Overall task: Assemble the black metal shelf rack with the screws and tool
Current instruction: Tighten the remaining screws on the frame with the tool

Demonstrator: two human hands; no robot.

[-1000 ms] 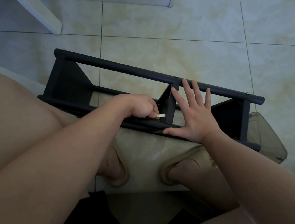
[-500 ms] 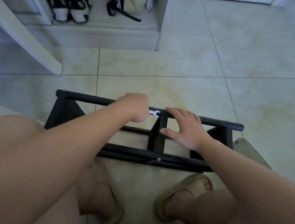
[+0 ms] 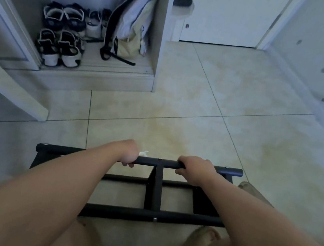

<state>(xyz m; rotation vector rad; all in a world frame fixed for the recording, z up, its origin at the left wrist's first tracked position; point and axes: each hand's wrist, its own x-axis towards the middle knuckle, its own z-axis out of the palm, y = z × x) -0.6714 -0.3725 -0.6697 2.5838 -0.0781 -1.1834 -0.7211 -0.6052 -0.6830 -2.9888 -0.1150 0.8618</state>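
The left hand [image 3: 129, 153], also holding the white wrench [image 3: 144, 153], and the right hand [image 3: 196, 168] both curl round the far bar [image 3: 167, 163] of the black rack [image 3: 154, 192] at 6 o'clock, likely to steady it.

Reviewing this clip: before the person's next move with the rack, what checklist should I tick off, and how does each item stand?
1. Left hand grips the rack's top bar: ok.
2. Right hand grips the same bar: ok.
3. White wrench kept in the left hand, its end showing: ok.
4. Middle top screw in place: ok; tightness: cannot tell.
5. Near bar screw in place: ok.
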